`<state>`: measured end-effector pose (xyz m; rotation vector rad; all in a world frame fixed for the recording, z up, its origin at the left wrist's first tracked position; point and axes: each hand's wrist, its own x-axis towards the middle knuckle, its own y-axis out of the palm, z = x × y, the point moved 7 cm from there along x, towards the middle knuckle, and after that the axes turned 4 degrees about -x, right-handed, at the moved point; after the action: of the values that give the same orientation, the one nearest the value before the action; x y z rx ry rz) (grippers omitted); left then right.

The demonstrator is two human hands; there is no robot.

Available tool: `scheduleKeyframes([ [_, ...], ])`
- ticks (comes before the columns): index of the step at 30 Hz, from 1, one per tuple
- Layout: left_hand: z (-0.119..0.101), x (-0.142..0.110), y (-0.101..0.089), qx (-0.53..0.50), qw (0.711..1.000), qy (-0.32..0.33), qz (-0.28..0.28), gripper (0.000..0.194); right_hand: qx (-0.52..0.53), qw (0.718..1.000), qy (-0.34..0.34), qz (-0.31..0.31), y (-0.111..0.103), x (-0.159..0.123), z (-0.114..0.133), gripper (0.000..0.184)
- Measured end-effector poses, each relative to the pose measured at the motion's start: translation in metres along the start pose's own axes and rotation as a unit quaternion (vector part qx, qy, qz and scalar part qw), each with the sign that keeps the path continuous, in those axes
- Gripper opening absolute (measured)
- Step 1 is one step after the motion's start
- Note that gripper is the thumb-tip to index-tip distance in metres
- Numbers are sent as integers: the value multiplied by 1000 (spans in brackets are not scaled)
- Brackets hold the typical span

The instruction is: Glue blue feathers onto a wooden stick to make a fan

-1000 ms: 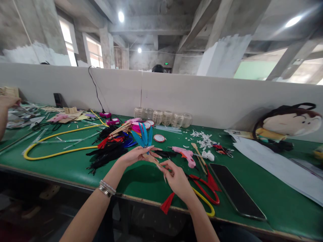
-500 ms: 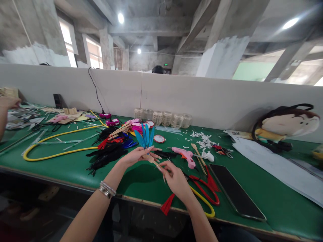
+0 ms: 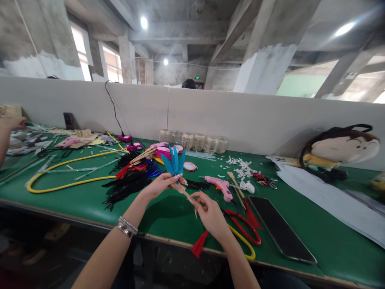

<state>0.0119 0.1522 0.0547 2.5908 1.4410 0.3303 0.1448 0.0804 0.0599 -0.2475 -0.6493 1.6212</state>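
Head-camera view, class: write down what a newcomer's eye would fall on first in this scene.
The bright blue feathers stand out first, held up at centre by the left hand, while the right hand pinches their wooden stem. Next comes the looping yellow cord on the green table to the left, then the pink glue gun just right of the feathers.

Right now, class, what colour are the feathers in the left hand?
The feathers are bright blue, best seen in the head view.

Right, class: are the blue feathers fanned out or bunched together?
Fanned out: the blue feathers spread apart at their tips above the left hand, narrowing toward the wooden stick the right hand pinches.
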Motion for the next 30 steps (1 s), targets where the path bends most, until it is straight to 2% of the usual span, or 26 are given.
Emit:
scheduleKeyframes([
  [8, 1, 0, -1, 30, 999, -2, 16, 32, -27, 1000, -3, 6, -2, -3, 2, 17],
  [19, -1, -1, 1, 13, 1000, 3, 21, 35, 5, 1000, 7, 10, -1, 0, 0, 17],
  [22, -3, -3, 9, 22, 998, -6, 50, 40, 20, 1000, 6, 1, -3, 0, 0, 19],
  [26, 6, -6, 22, 51, 988, -47, 135, 44, 5, 1000, 4, -10, -7, -1, 0, 24],
  [30, 17, -10, 31, 69, 973, -85, 205, 47, -62, 995, -62, -49, -10, -3, 8, 33],
])
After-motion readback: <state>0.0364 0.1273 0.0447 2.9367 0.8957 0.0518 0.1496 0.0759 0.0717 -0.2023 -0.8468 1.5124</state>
